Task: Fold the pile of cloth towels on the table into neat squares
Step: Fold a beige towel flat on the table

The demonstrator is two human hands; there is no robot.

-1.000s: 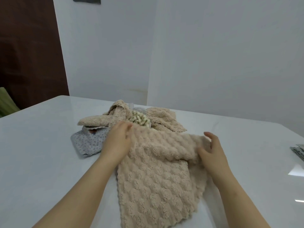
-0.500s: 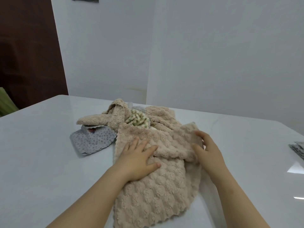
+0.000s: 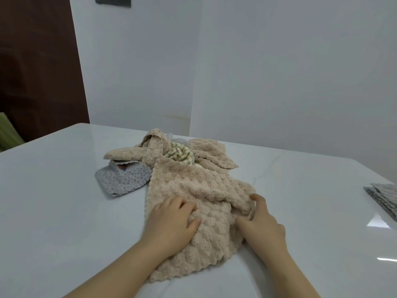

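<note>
A beige bubble-textured towel [image 3: 193, 186] lies spread toward me on the white table [image 3: 53, 201], with a crease running across its middle. My left hand [image 3: 171, 224] rests flat on its left part, fingers spread. My right hand [image 3: 261, 222] is at the towel's right edge, fingers curled into the folded flap there. Behind it sits the pile: another beige towel [image 3: 137, 152], a green-and-cream patterned cloth [image 3: 179, 154] and a grey dotted cloth [image 3: 124, 179].
A folded grey patterned cloth [image 3: 384, 196] lies at the table's right edge. A white wall stands close behind the table, and a dark brown door [image 3: 38, 72] is at the left. A green object [image 3: 6, 132] shows at the far left.
Both hands have slid toward me along the beige towel. The left hand moved from the towel's far edge to lie flat on it; the towel now lies more stretched out.
</note>
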